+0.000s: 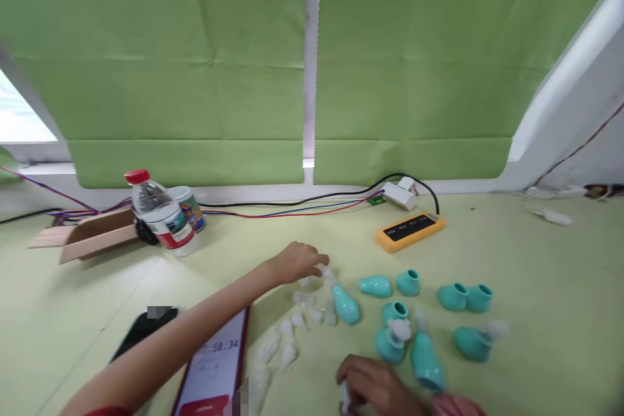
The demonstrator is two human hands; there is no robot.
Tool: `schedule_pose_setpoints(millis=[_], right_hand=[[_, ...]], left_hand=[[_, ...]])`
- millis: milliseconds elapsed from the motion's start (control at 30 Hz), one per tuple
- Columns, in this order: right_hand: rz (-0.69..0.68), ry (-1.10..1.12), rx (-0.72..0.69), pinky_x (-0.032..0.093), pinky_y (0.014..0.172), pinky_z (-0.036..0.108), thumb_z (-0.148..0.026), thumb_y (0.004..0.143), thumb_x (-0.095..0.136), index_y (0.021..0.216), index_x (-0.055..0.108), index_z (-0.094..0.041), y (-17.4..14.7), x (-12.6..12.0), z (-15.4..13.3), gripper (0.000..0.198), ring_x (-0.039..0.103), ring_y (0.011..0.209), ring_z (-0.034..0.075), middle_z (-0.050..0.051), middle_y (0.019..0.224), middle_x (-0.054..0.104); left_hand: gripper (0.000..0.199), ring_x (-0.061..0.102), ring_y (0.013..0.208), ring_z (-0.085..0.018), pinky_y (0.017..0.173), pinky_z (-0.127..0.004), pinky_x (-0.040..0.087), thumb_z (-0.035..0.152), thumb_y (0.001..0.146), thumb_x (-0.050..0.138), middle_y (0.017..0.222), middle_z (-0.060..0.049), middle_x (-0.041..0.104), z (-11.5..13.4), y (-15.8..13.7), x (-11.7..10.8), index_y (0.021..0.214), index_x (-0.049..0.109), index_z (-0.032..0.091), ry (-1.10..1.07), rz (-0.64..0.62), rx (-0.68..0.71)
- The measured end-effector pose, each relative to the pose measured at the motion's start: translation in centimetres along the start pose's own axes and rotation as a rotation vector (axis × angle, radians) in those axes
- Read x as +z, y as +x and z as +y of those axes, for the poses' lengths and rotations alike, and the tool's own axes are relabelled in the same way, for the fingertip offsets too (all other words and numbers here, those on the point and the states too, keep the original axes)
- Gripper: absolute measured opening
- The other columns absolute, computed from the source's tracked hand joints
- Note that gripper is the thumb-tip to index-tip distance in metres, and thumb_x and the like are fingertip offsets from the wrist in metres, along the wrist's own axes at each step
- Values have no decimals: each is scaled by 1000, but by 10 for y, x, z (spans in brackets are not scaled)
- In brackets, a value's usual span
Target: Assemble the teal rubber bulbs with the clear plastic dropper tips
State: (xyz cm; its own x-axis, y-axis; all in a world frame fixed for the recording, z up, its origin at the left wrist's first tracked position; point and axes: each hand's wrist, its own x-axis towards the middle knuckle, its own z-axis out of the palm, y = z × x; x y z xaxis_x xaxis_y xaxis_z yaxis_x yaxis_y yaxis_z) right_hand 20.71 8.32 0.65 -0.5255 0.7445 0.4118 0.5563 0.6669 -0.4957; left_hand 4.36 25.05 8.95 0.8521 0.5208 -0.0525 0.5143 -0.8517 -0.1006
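Note:
My left hand (299,263) reaches over from the left, its fingertips pinched at a whitish translucent tip (327,274). That tip points up from a lying teal bulb-shaped piece (346,305); whether the two are joined is unclear. At the bottom edge, the fingers of my right hand (373,385) are curled round a small whitish piece (345,396), mostly hidden. Loose translucent tips (288,355) lie scattered between the hands and the phone. To the right are several teal bulbs, some open-mouthed (408,283), others with whitish tips, such as one lying bulb (427,363).
A phone (214,364) showing a timer lies under my left forearm, beside a dark object (143,331). Further back stand a red-capped bottle (166,218), a can (188,205) and an open cardboard box (100,234). A yellow power strip (410,232) and cables lie near the window.

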Motion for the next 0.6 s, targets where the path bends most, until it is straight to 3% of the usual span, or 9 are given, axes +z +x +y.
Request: schedule_pose_setpoints(millis=[67,167,333,467,600], right_hand=[[-14,-33,76,41,57,20,-12,71,46,68,46,-19,5,-7,-15,7,52,61,10,1,67,56],[-7,-66,67,39,53,21,-14,75,43,72,47,-18,10,-4,-26,6,48,55,9,2,69,54],[145,-103,90,35,46,21,-14,77,40,66,43,-18,18,11,-28,11,43,49,8,1,62,49],[263,-149,44,34,46,21,-14,78,39,61,41,-18,17,13,-28,18,45,51,9,2,65,51],[283,-208,8,35,47,20,-12,75,39,68,45,-17,6,10,-32,11,46,52,8,4,72,53]], left_hand=[[21,58,66,-17,54,-24,36,36,81,40,70,-4,60,10,-19,-8,88,53,21,96,19,-5],[18,58,63,-19,53,-25,37,34,80,44,64,-4,60,27,-50,-11,83,52,18,157,39,8],[21,59,58,-23,49,-29,39,31,81,40,60,-7,59,62,-93,1,74,52,15,154,74,7],[21,58,58,-22,49,-30,40,20,81,34,62,-10,57,105,-109,14,74,52,13,119,100,-20],[27,57,64,-23,51,-31,41,25,83,29,66,-12,56,145,-111,26,77,53,13,22,89,-117]])
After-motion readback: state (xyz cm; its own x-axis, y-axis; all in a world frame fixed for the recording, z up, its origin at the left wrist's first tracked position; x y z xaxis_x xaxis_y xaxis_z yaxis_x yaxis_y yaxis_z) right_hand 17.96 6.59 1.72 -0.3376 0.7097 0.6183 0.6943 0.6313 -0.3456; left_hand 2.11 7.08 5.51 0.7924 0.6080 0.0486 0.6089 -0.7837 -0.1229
